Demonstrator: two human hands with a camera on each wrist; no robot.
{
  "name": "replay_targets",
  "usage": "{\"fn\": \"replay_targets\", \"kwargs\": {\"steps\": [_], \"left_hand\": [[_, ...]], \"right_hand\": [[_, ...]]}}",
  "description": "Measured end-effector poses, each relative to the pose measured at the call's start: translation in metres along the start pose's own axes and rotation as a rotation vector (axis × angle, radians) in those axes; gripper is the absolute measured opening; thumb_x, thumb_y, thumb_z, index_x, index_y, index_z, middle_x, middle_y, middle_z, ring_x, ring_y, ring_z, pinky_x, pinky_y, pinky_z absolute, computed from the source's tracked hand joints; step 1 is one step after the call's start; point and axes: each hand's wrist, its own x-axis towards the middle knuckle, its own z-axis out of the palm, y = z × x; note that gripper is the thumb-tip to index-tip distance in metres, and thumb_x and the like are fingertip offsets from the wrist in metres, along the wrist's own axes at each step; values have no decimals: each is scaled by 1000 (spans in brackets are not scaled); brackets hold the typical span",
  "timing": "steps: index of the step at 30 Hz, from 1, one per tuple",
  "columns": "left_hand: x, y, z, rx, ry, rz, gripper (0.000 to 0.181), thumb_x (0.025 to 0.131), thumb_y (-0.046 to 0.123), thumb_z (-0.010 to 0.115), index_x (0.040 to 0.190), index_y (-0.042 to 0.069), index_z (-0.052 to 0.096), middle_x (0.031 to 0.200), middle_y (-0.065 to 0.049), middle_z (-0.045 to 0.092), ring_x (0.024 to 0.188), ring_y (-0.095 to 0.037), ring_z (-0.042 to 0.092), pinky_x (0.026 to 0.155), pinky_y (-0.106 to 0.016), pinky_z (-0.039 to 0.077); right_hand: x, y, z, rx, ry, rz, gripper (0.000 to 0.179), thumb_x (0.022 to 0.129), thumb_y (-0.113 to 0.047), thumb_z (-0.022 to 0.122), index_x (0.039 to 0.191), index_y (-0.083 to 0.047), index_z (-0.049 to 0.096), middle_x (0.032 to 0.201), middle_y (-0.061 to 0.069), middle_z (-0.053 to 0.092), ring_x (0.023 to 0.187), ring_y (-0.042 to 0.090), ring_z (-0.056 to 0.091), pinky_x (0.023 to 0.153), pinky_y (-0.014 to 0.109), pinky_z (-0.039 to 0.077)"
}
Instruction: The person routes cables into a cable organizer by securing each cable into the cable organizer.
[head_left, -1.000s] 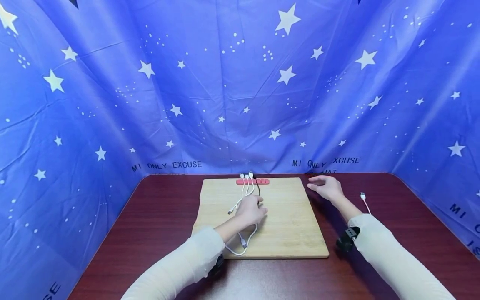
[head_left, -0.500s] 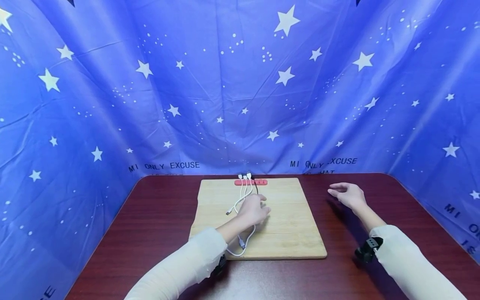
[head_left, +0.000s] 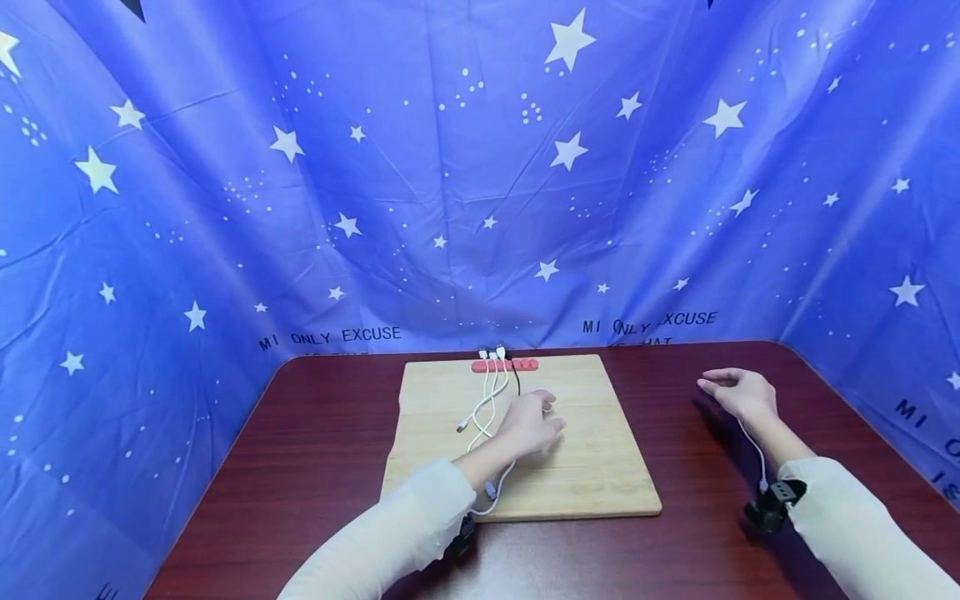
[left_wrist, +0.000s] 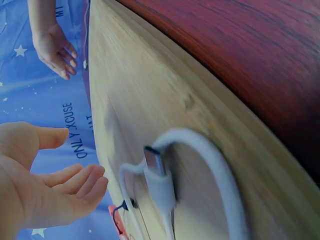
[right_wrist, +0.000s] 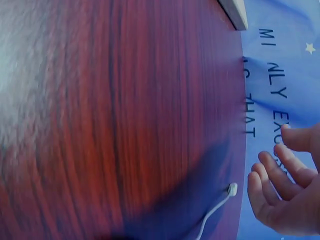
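Note:
My left hand [head_left: 531,423] hovers above the wooden board [head_left: 600,467] with thumb and fingers apart, holding nothing. Beneath and beside it lie white charging cables [head_left: 480,408], running from a red cable clip [head_left: 527,364] at the board's far edge. One cable's metal-tipped connector [left_wrist: 161,182] is close up in the left wrist view. A black cable [head_left: 517,382] also passes by the clip. To the right of the board, my right hand [head_left: 744,395] hangs over the table, fingers loosely bent, nothing in it. Under it lies another white cable [right_wrist: 212,212], its plug [right_wrist: 232,189] near the table's far edge.
The dark red wooden table [head_left: 315,450] surrounds the board. A blue curtain [head_left: 450,167] with white stars hangs behind and on both sides. Black wrist cameras [head_left: 772,507] sit by the sleeves.
My right hand has moved right, away from the board, to above the loose white cable. The left hand has shifted slightly right over the board.

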Motion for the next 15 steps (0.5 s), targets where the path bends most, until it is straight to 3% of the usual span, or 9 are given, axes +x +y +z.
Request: {"fn": "replay_targets", "kwargs": {"steps": [4,7,11,13,15], "left_hand": [[1,2,3,-22,-9,23,38,86,16,68,121,1,61,116,-14,69,110,-26,65,99,-33,51],[2,4,6,-50,-16,22,38,86,16,68,121,1,61,116,-13,69,107,-24,65,97,-30,52],[2,10,10,-84,-21,21,37,85,16,69,119,2,62,114,-12,70,103,-22,66,92,-26,54],[2,12,13,-99,-25,24,37,85,15,69,119,2,62,113,-12,70,101,-21,67,90,-24,54],[2,15,15,-109,-27,30,37,85,15,69,118,2,63,113,-12,70,100,-20,67,88,-21,54]], "right_hand": [[-2,3,-5,-7,13,55,38,90,-30,63,111,1,68,87,16,75,93,34,61,76,39,43],[-2,7,-8,-17,5,88,38,91,-30,61,112,1,67,99,21,72,108,44,54,82,44,43],[1,15,-11,-40,-27,146,38,91,-32,59,111,0,67,117,26,64,112,48,50,82,44,43],[4,19,-13,-16,-49,183,39,90,-31,61,110,2,67,102,26,69,101,41,58,78,39,47],[8,23,-15,44,-84,223,39,90,-28,62,109,6,66,77,16,72,81,27,65,70,29,52]]}}
